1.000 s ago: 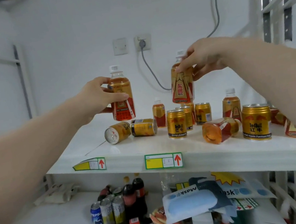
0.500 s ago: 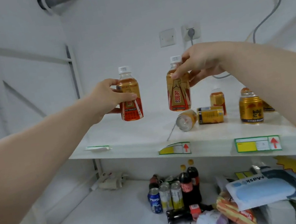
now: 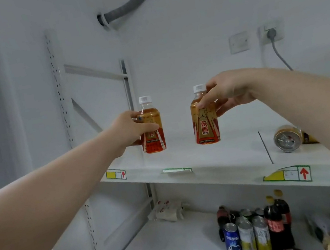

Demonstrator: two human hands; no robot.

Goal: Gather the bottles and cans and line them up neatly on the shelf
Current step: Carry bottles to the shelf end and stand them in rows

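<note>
I hold two small amber drink bottles with white caps and gold-red labels, both upright just above the left end of the white shelf. My left hand is wrapped around the left bottle from its side. My right hand grips the right bottle by its neck and shoulder. The bottles stand about a bottle's width apart. Whether their bases touch the shelf I cannot tell. A gold can lies on its side on the shelf further right, partly hidden by my right forearm.
On the lower shelf stand a blue Pepsi can, silver-yellow cans and dark cola bottles, with packets at the far right. A perforated upright post bounds the shelf on the left. A grey hose and a wall socket are above.
Both hands have carried their bottles leftward along the shelf and lower, and my view has turned left. The group of cans and bottles has slid out of view on the right.
</note>
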